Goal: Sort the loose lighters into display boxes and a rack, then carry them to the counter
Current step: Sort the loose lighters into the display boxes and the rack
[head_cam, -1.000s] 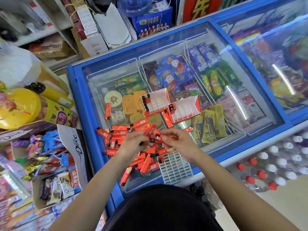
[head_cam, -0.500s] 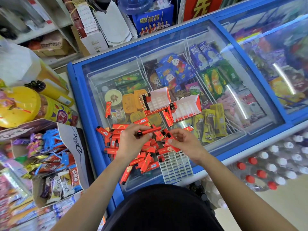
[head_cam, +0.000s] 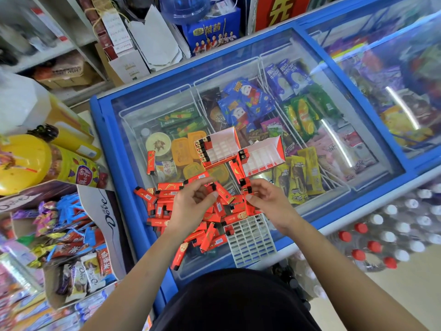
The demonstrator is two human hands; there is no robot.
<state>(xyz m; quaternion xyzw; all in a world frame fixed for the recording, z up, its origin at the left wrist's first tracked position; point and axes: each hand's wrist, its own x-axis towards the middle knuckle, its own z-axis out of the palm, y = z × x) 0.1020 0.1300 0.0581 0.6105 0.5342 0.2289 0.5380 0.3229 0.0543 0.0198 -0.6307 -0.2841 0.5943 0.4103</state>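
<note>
A pile of loose red lighters (head_cam: 164, 204) lies on the glass lid of a blue freezer (head_cam: 105, 130). My left hand (head_cam: 191, 206) hovers over the pile and pinches one red lighter (head_cam: 223, 193) by its end. My right hand (head_cam: 269, 201) grips a few lighters (head_cam: 247, 187) upright, black tops up. Two red-and-white display boxes stand behind the pile: the left box (head_cam: 219, 146) has a row of lighters along its left side, the right box (head_cam: 262, 154) holds one or two at its left end. A white grid rack (head_cam: 250, 240) lies flat near the freezer's front edge.
One stray lighter (head_cam: 150, 162) lies apart to the left of the boxes. A Dove chocolate display (head_cam: 71, 235) and yellow tins (head_cam: 26, 161) crowd the left side. Bottled water with red and white caps (head_cam: 386, 230) is stacked low at the right. Shelves and cartons stand behind the freezer.
Both hands have lifted off the pile and moved apart. The left hand's lighter swung from level to slanting down-right. The right hand now holds its lighters upright.
</note>
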